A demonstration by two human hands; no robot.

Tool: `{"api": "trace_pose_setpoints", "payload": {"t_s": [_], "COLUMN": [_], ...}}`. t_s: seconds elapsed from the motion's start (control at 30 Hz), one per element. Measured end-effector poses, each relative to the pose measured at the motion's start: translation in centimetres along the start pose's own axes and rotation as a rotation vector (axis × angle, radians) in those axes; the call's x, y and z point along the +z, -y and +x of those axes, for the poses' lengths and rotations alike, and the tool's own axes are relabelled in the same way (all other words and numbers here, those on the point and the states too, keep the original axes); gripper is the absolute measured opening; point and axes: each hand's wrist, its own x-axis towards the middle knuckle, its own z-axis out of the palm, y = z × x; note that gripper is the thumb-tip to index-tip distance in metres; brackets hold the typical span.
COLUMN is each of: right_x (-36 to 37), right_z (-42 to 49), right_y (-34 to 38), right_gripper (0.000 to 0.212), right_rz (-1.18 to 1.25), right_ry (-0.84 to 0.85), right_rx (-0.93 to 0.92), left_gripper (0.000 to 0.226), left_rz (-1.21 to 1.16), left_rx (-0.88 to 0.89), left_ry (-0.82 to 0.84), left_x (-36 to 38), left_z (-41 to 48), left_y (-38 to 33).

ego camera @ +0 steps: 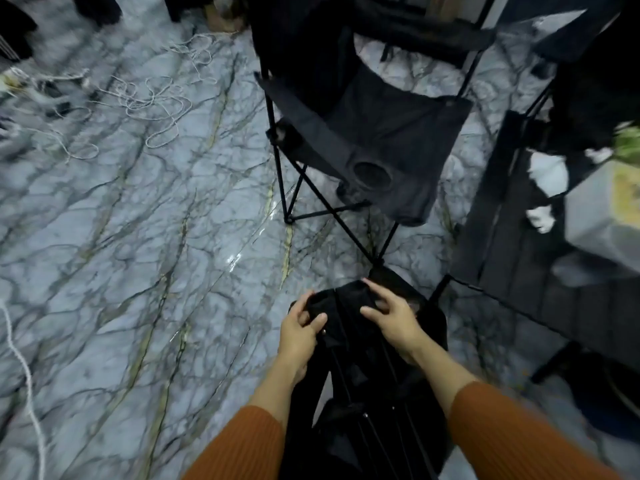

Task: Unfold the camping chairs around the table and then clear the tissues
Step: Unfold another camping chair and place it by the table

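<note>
A folded black camping chair [367,386] stands upright right below me, fabric bunched around its poles. My left hand [299,329] grips the top left of its fabric. My right hand [391,315] rests on the top right with fingers curled over the cloth. An unfolded black camping chair [374,133] with a cup holder in its armrest stands just beyond. At the right is a black slatted table [519,244], with white crumpled tissues [547,174] lying on it near its far side.
The floor is grey marble-patterned and glossy. White rope [145,98] lies in loose coils at the upper left, and another strand [24,375] runs along the left edge. A pale box [602,209] sits on the table at right. Another dark chair [588,64] is at the upper right.
</note>
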Motion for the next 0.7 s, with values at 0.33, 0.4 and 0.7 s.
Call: {"api": "trace_pose_setpoints", "payload": {"t_s": [0.33, 0.4, 0.7], "right_x": [-9.0, -12.6, -26.6], "right_z": [-23.1, -27.5, -47.1], "right_y": [9.6, 11.0, 12.8], "right_gripper": [0.047, 0.049, 0.046], "right_rz": [0.107, 0.12, 0.255], "right_ry": [-0.314, -0.418, -0.839], "right_rx": [-0.018, -0.038, -0.139], "left_gripper": [0.038, 0.036, 0.041], "left_rz": [0.344, 0.414, 0.726], "left_rx": [0.124, 0.186, 0.612], "left_ry": [0.191, 0.277, 0.482], "left_x": [7.7, 9.8, 11.5], "left_z": [-20.8, -23.5, -32.5], "left_y": [-10.9, -13.9, -29.5]}}
